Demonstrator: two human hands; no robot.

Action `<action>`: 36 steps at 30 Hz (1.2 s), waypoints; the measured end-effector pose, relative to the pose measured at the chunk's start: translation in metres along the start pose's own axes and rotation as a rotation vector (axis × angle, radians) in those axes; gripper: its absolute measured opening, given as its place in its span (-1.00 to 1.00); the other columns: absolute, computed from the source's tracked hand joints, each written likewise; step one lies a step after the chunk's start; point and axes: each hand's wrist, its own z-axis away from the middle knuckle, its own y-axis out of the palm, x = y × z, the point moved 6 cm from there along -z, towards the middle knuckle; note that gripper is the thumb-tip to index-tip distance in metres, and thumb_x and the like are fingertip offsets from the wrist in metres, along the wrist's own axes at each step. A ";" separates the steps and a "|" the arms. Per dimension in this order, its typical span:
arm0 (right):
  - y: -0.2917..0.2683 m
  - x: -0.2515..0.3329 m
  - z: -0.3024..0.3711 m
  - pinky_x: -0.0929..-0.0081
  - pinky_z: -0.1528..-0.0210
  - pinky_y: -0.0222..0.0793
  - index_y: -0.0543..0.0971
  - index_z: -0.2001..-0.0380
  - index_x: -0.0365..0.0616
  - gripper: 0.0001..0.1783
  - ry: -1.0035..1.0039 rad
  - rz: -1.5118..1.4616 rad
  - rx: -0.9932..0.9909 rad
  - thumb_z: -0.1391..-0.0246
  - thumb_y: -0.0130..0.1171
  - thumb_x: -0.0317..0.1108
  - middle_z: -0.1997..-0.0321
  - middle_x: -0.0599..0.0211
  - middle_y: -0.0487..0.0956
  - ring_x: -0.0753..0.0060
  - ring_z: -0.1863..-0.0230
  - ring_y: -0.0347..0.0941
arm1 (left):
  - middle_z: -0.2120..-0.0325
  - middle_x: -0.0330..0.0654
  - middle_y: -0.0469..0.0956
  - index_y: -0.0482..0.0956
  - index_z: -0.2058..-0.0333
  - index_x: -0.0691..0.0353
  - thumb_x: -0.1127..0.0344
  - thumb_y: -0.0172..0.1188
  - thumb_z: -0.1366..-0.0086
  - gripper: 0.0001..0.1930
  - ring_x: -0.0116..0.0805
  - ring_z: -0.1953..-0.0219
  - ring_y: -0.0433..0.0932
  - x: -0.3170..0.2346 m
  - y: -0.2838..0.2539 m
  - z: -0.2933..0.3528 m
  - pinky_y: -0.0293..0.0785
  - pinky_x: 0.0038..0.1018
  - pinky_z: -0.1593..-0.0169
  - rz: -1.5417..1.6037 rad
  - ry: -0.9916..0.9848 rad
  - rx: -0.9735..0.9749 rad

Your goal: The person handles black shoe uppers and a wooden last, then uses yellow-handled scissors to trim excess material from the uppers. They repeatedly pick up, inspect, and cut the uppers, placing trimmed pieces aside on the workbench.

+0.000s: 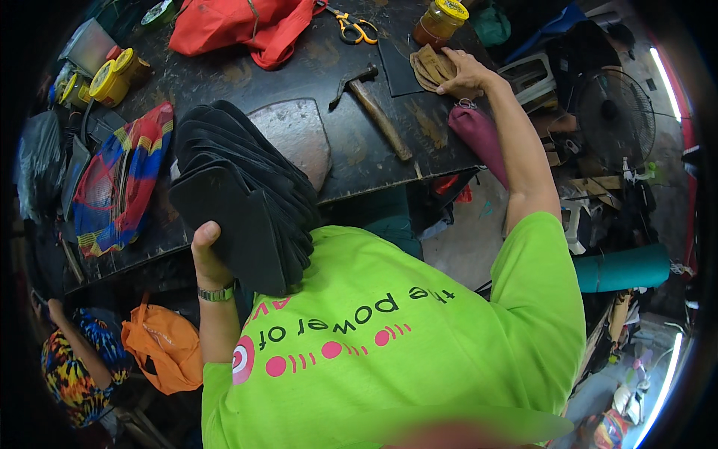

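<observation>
A thick, fanned stack of black sole-shaped sheets (pixel 243 198) leans against my chest, over the table's near edge. My left hand (pixel 212 251) is closed on its near side, with the thumb across the front sheet and the other fingers hidden behind. At the far right of the table, my right hand (pixel 470 75) reaches to a small pile of tan, curved flat pieces (pixel 431 69). Its thumb and fingers are spread at the pile's right edge and touch it. The pile lies partly on a black flat sheet (pixel 399 69).
On the dark table (pixel 351 176) lie a hammer (pixel 380 120), a stone slab (pixel 293 133), orange-handled scissors (pixel 354 28), a red bag (pixel 239 30) and a maroon pouch (pixel 479 135). A yellow-lidded jar (pixel 441 22) stands behind the pile. Another person's arm (pixel 81 344) shows at lower left.
</observation>
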 end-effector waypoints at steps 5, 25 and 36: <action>-0.004 -0.004 0.005 0.13 -0.38 0.15 0.20 -0.34 -0.17 0.38 0.110 0.005 0.051 0.59 0.61 0.20 -0.28 -0.14 0.26 -0.14 -0.34 0.16 | 0.01 -0.04 0.56 0.42 -0.10 0.38 0.02 0.20 -0.22 -0.39 -0.20 0.03 0.59 -0.009 0.001 -0.016 0.52 -0.30 -0.09 -0.056 0.022 -0.126; -0.043 0.028 0.041 0.17 -0.14 0.37 0.46 -0.14 -0.13 -0.07 0.001 0.062 -0.160 0.35 0.54 0.03 -0.06 -0.01 0.53 -0.05 -0.12 0.45 | 0.14 -0.10 0.59 0.45 -0.06 0.34 0.16 0.27 -0.22 -0.50 -0.29 0.12 0.62 0.031 0.112 -0.121 0.57 -0.38 -0.02 -0.184 -0.135 0.015; -0.066 0.048 0.084 0.18 0.02 0.43 0.55 0.08 0.02 -0.44 0.035 -0.018 -0.333 0.21 0.43 -0.07 0.12 0.14 0.65 0.02 0.03 0.56 | 0.02 0.04 0.42 0.15 -0.14 0.25 0.31 0.43 -0.09 -0.26 -0.16 0.03 0.56 0.077 0.149 -0.175 0.62 -0.28 0.01 -0.182 -0.010 0.045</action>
